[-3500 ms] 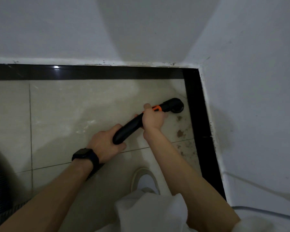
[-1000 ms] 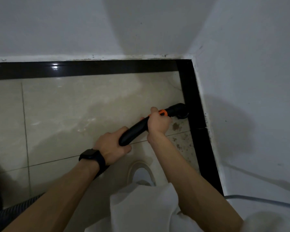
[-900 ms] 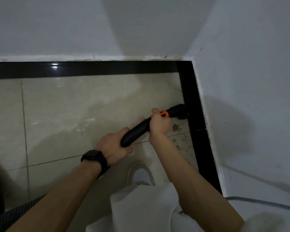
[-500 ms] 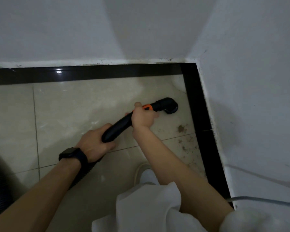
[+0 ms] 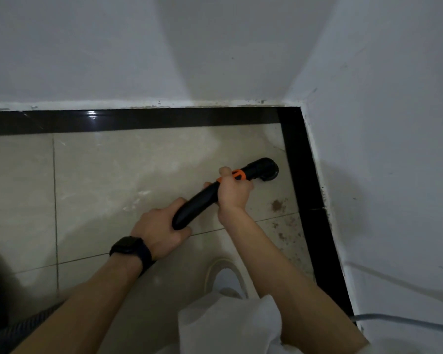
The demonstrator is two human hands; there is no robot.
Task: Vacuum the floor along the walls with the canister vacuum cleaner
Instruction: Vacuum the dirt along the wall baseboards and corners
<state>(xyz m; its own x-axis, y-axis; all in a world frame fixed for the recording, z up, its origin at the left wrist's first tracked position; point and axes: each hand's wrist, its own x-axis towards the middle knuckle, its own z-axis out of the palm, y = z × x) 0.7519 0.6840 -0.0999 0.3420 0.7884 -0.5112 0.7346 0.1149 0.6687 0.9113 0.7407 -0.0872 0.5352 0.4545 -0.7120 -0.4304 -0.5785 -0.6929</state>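
Looks only part done. Seems clean on the pale floor (image 5: 100,175) near the corner, but can see brown dirt (image 5: 276,205) left beside the black strip (image 5: 299,162) along the right wall, closer to the white shoe (image 5: 225,274). Needs more passes there, and likely along the other walls too.

Holding the vacuum wand (image 5: 197,205) with 2 hands. Gripping its back end with the left hand (image 5: 161,231), fingers (image 5: 180,201) curled tight round it, dark watch (image 5: 129,247) on that wrist. Clamping the right hand (image 5: 233,195) round the middle, by the orange ring, fingers wrapped on it. Resting the round nozzle (image 5: 266,171) on the floor, near the strip but not touching it.
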